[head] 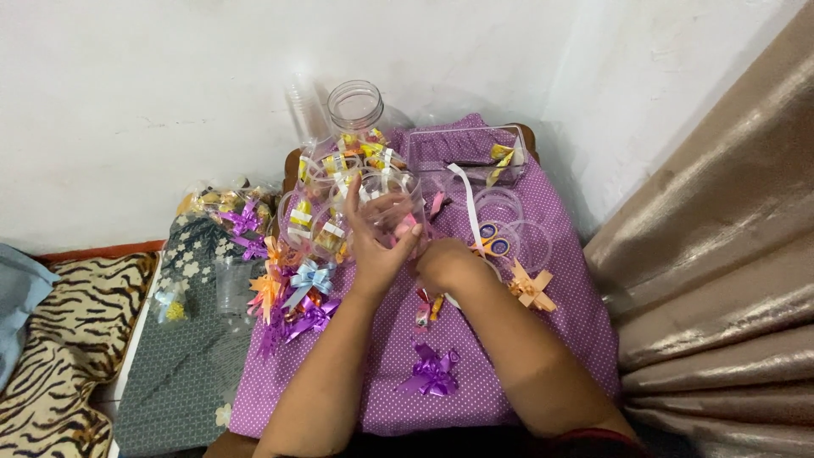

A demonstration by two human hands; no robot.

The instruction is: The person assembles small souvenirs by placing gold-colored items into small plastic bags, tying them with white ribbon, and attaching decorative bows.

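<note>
A clear jar (398, 208) was held over the middle of a table covered by a purple dotted cloth (509, 339). The left hand (373, 242) was wrapped around the jar's near side, fingers spread and curved against the plastic. The right hand (443, 261) was closed at the jar's lower edge, at about 4 o'clock from it; what its fingers pinched could not be told, though something pink showed inside the jar beside them.

At 11 o'clock from the jar, more filled jars (326, 191) with yellow and white contents were clustered, and an empty open jar (356, 106) was seen behind them near the wall. A clear box (471, 148) with a few wrapped pieces was placed at 1 o'clock. A white strip (469, 199) was laid from the box toward the hands. Scissors (494, 246) with orange and blue handles were laid just at 3 o'clock of the right hand, with clear lids (526, 225) around them. An orange bow (530, 288) was set at 4 o'clock, a purple bow (432, 371) at 6 o'clock between the forearms, and a heap of bows (297, 293) at 8 o'clock. A bag of sweets (225, 208) was left at 9 o'clock, off the cloth.
</note>
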